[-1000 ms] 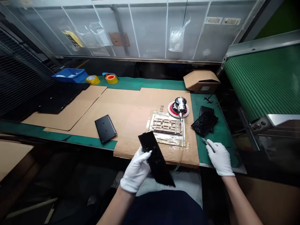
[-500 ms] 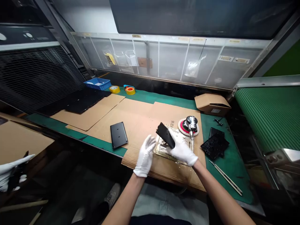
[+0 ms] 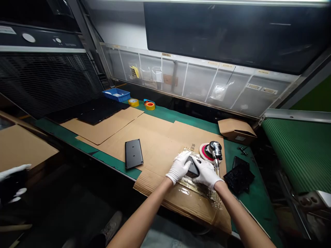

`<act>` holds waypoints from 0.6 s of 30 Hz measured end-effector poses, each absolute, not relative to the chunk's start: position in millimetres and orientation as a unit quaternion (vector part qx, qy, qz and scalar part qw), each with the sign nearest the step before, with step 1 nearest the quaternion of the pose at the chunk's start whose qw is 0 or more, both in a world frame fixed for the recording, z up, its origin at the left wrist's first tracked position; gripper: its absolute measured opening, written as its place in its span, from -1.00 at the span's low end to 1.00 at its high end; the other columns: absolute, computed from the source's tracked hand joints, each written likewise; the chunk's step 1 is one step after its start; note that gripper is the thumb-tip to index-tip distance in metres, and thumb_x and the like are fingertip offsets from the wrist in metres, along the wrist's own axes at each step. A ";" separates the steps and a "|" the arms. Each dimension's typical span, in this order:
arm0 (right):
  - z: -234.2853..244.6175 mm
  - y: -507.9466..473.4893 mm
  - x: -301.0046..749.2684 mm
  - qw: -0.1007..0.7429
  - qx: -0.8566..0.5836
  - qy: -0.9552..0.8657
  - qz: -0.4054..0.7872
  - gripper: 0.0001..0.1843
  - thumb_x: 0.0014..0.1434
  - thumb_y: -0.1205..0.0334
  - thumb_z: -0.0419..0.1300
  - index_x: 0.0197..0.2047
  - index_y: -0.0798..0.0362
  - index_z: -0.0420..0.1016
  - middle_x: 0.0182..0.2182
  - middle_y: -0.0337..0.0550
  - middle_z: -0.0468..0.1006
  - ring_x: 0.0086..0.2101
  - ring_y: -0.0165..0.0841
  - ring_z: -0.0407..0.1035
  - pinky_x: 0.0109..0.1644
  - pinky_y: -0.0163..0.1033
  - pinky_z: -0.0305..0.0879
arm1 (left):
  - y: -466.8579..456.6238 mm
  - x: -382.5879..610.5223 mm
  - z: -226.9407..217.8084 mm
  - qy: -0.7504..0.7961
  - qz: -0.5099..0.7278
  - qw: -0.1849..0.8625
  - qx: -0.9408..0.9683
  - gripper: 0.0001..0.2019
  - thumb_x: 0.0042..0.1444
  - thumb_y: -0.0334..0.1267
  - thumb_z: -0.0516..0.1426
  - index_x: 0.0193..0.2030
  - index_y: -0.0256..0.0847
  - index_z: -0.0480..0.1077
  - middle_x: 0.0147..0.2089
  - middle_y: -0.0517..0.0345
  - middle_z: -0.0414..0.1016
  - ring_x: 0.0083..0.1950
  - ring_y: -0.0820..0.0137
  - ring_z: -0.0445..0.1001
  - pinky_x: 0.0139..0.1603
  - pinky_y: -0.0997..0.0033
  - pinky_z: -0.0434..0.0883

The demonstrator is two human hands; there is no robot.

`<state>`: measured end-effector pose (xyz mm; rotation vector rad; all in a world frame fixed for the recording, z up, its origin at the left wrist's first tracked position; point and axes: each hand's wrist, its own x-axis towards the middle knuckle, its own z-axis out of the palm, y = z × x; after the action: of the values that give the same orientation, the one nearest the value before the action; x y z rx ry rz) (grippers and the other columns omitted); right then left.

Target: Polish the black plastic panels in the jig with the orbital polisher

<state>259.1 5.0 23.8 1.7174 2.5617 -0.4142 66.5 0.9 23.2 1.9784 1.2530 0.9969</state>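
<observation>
Between my two white-gloved hands a black rectangular panel (image 3: 192, 168) lies over the taped pad (image 3: 188, 183) on the cardboard. My left hand (image 3: 179, 166) grips its left side, and my right hand (image 3: 207, 171) is closed on its right side. The gloves cover much of the panel. Just beyond my right hand rests a round polisher (image 3: 210, 151) with a pale and red pad. Another black panel (image 3: 133, 154), with small holes at its corners, lies flat to the left, apart from my hands.
Black parts (image 3: 239, 176) are piled at the right, before the green conveyor belt (image 3: 297, 148). An opened cardboard box (image 3: 237, 131) stands behind them. Yellow tape rolls (image 3: 133, 102) and a blue tray (image 3: 117, 94) sit at the back left. A co-worker's gloved hand (image 3: 15, 172) shows at far left.
The panel, formerly raised and tilted in my right hand, is now down on the pad. My left hand, open before, has moved right and taken hold of it. The view has shifted.
</observation>
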 end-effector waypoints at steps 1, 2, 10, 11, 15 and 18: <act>20.6 4.2 258.6 0.021 0.557 0.820 -0.133 0.26 -0.15 -0.13 0.45 0.52 0.02 0.01 0.35 0.21 0.18 0.28 0.10 0.11 0.35 0.12 -0.01 | 5.1 71.5 19.9 0.462 0.333 0.260 0.780 -0.61 0.29 -0.29 0.07 0.25 -0.21 0.38 0.31 -0.09 0.38 0.36 0.16 0.29 0.46 0.03 0.16; 17.9 2.3 259.2 0.029 0.562 0.816 -0.131 0.26 -0.12 -0.16 0.43 0.52 0.07 -0.02 0.38 0.25 0.11 0.31 0.13 0.04 0.37 0.15 -0.05 | 7.7 75.4 16.4 0.458 0.295 0.220 0.809 -0.64 0.30 -0.27 0.07 0.21 -0.18 0.41 0.28 -0.07 0.40 0.33 0.15 0.31 0.43 0.01 0.20; 68.5 27.7 287.7 -0.120 0.597 0.787 -0.099 -0.47 0.35 -0.06 0.05 0.27 0.00 0.40 0.29 0.14 0.30 0.26 -0.08 0.22 0.29 -0.04 0.18 | 8.2 89.2 3.4 0.469 0.198 0.037 0.860 -0.61 0.35 -0.13 0.04 0.26 -0.11 0.34 0.27 -0.05 0.38 0.31 0.05 0.28 0.38 -0.15 0.17; 78.4 40.5 290.1 -0.131 0.664 0.732 -0.076 -0.45 0.37 -0.07 0.02 0.27 0.04 0.39 0.23 0.23 0.35 0.19 -0.06 0.31 0.20 -0.03 0.26 | 8.1 93.1 3.3 0.466 0.194 0.033 0.863 -0.61 0.35 -0.12 0.03 0.27 -0.09 0.33 0.29 -0.05 0.37 0.32 0.03 0.27 0.40 -0.21 0.12; 95.0 88.1 288.0 -0.105 0.785 0.607 -0.071 -0.20 0.21 -0.08 0.21 0.27 0.42 0.28 -0.02 0.62 0.41 -0.24 0.03 0.53 -0.30 -0.05 0.34 | 7.2 109.7 -3.6 0.455 0.193 0.060 0.867 -0.56 0.38 -0.08 -0.01 0.35 -0.05 0.26 0.42 -0.03 0.25 0.42 0.03 0.19 0.44 -0.26 0.07; 97.1 106.8 283.8 -0.104 0.766 0.630 -0.076 -0.45 0.21 0.15 0.15 0.11 0.46 0.39 -0.13 0.58 0.46 -0.42 -0.10 0.51 -0.45 -0.16 0.24 | 10.2 109.7 -11.2 0.442 0.205 0.090 0.869 -0.56 0.38 -0.10 0.00 0.34 -0.06 0.28 0.44 0.00 0.24 0.45 0.06 0.19 0.47 -0.21 0.09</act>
<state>283.8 106.8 97.1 2.5806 2.1221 -0.2547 109.7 10.2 -11.2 2.5820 1.3139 0.6101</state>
